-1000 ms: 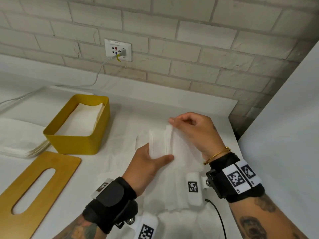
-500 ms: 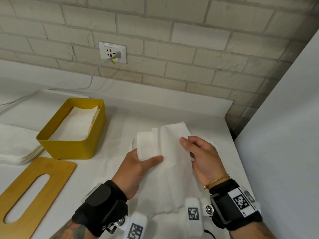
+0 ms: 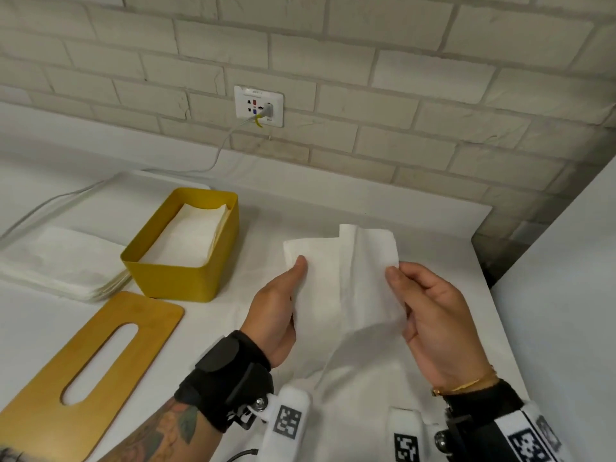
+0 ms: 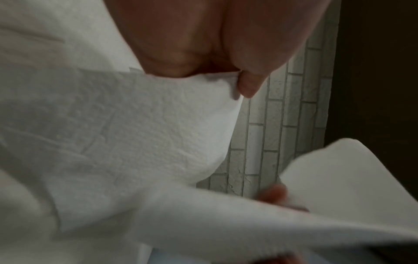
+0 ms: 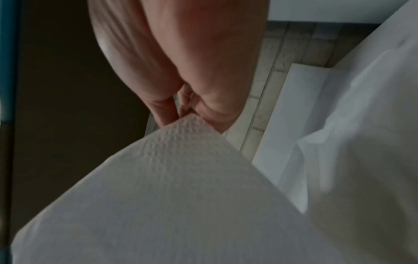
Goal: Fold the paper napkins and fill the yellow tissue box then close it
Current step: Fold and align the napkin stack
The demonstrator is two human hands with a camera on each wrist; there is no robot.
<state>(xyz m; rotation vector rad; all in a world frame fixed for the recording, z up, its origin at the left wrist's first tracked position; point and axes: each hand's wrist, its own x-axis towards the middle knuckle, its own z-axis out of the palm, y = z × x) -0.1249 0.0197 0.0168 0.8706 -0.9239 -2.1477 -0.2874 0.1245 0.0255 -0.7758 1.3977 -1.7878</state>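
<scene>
Both hands are up off the table holding one white embossed paper napkin (image 3: 343, 281) between them. The left hand (image 3: 275, 315) pinches its left edge, thumb on top and fingers tucked behind, and the right hand (image 3: 433, 315) pinches the right edge the same way. The napkin's got a lengthwise crease down the middle and its lower end droops toward the table.

Off to the left, well apart from the hands, the open yellow rectangular tissue box (image 3: 181, 275) sits on the white table (image 3: 400, 221) with folded white napkins (image 3: 196, 228) already inside. Its flat yellow-brown wooden lid with the oval slot (image 3: 90, 368) lies on the table just in front of the box. A stack of unfolded white napkins (image 3: 63, 261) sits just left of the box. Behind it all there's a pale brick wall with a white outlet (image 3: 258, 106) and a white cable plugged in.
</scene>
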